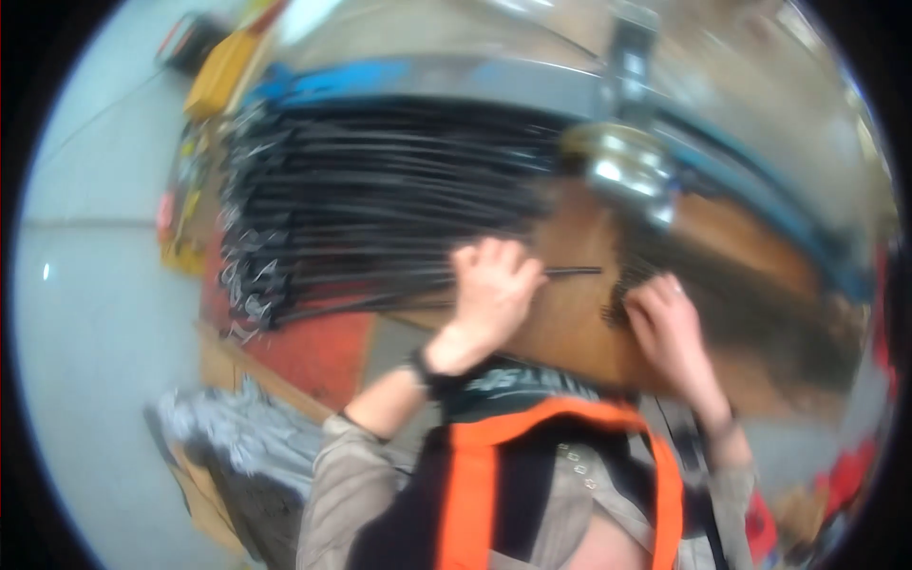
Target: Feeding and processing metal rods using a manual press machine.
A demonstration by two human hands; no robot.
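A thin black rod (575, 271) passes under my left hand (499, 283), its end sticking out toward the right. My left fingers are closed around it. Beyond and to the left lies a wide bundle of similar long black strands (399, 180), with tangled silvery bits at their left ends. My right hand (665, 318) is at the left edge of a heap of small dark pieces (750, 304), its fingers pinched together. Whatever those fingers hold, if anything, is too blurred to make out.
A metal fixture with a shiny round part (627, 171) stands at the far side of the wooden bench top (560, 313). A blue-grey rail (446, 81) runs along the back. Yellow items (223, 76) are at far left; grey cloth (228, 427) lies near left.
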